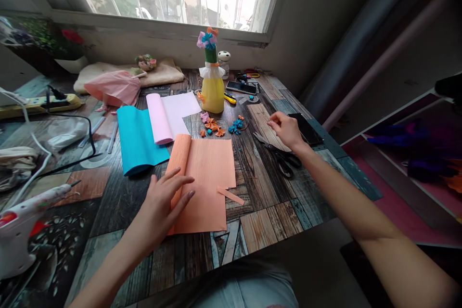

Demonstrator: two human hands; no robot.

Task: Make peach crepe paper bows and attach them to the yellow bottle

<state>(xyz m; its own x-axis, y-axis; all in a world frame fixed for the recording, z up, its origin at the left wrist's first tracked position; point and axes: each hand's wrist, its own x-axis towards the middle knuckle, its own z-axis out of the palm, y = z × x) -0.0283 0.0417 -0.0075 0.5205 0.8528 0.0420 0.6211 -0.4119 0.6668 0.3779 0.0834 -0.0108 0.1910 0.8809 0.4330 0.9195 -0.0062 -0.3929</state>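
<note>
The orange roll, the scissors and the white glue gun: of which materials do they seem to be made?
Orange roll: probably crepe paper, matte, judging by its fine grain and thin, soft sheet.
Scissors: blades likely dark metal, being slim and pointed; the black handles look like plastic, though this is uncertain.
White glue gun: apparently hard plastic, with a smooth moulded body.
</note>
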